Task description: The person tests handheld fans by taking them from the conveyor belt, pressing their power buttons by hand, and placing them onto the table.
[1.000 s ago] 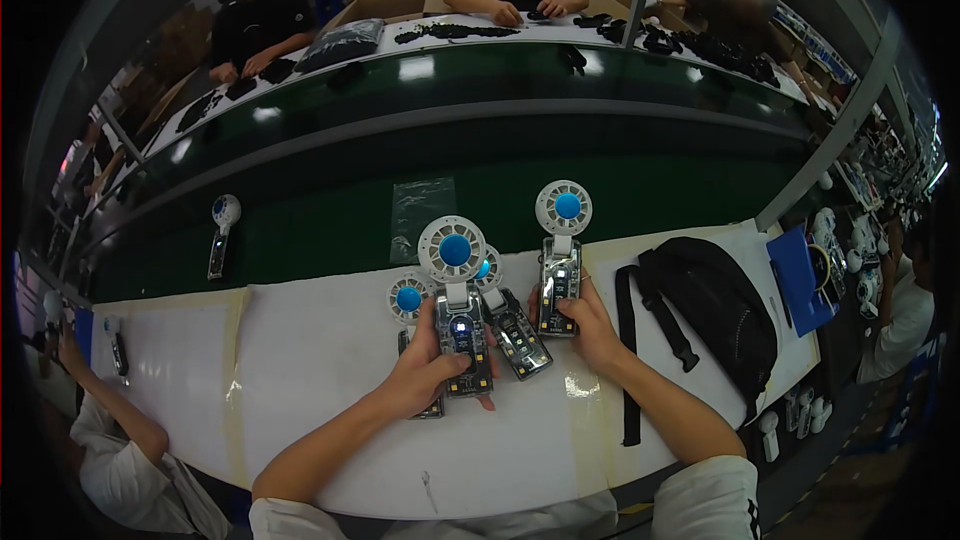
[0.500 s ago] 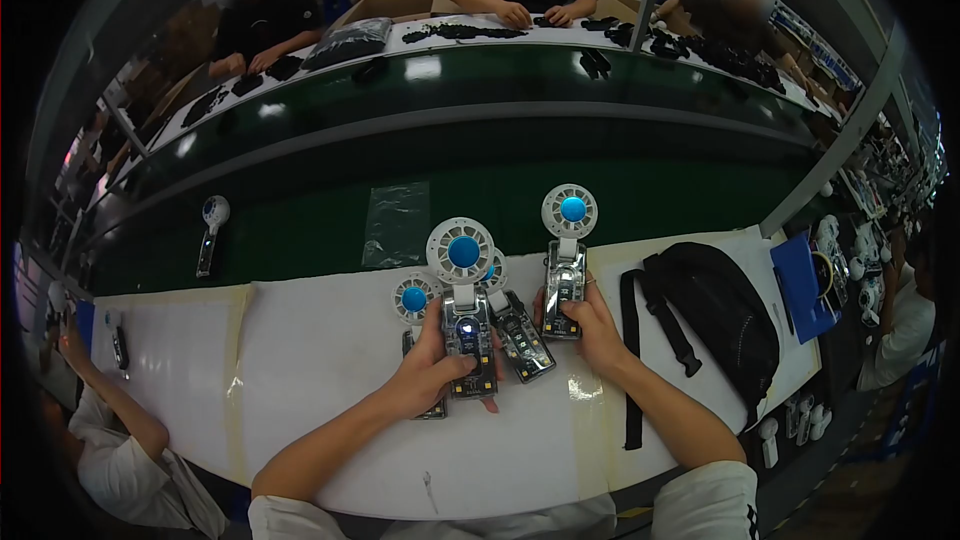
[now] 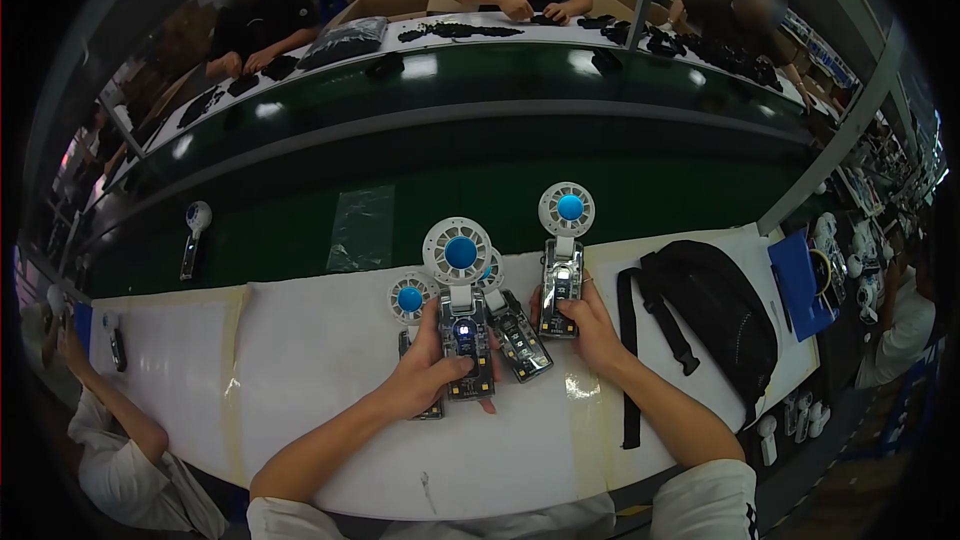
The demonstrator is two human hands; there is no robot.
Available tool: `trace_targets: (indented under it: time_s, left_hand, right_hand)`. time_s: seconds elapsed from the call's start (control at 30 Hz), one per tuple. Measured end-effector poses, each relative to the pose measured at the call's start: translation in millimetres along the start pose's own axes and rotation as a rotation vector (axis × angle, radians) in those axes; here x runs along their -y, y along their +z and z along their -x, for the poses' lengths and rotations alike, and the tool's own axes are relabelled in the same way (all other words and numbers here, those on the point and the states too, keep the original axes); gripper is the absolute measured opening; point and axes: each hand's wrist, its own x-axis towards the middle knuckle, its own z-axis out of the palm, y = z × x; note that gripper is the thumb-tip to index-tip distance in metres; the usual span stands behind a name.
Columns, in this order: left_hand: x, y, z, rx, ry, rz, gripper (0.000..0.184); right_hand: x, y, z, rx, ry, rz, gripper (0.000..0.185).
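Observation:
My left hand (image 3: 428, 372) is closed around a handheld fan (image 3: 466, 340) with a clear handle, white round grille and blue centre. Its small display glows, and my thumb presses on the handle's front. Two similar fans, a left one (image 3: 410, 298) and a right one (image 3: 520, 340), show partly behind it; whether my left hand grips them too, I cannot tell. My right hand (image 3: 590, 325) holds another handheld fan (image 3: 562, 285) upright, thumb on its handle. Most of the fingers behind the handles are hidden.
A black bag with straps (image 3: 715, 320) lies right of my hands, beside a blue tray (image 3: 800, 285) with a tape roll. On the green belt ahead are a fan (image 3: 194, 240) and a plastic bag (image 3: 362, 230). Co-workers sit across and at both sides; a metal post (image 3: 840, 150) stands right.
The fan and plastic bag on the near belt have slid left. Dark pieces on the far belt have shifted right. My hands and the fans they hold have barely moved.

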Motion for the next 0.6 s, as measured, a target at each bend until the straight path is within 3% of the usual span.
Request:
trace_targets:
  time_s: [0.6]
  left_hand:
    - [1.7, -2.0, -0.2, -0.009, 0.025, -0.036, 0.084]
  right_hand:
    - [2.7, 0.5, -0.4, -0.018, 0.014, 0.024, 0.046]
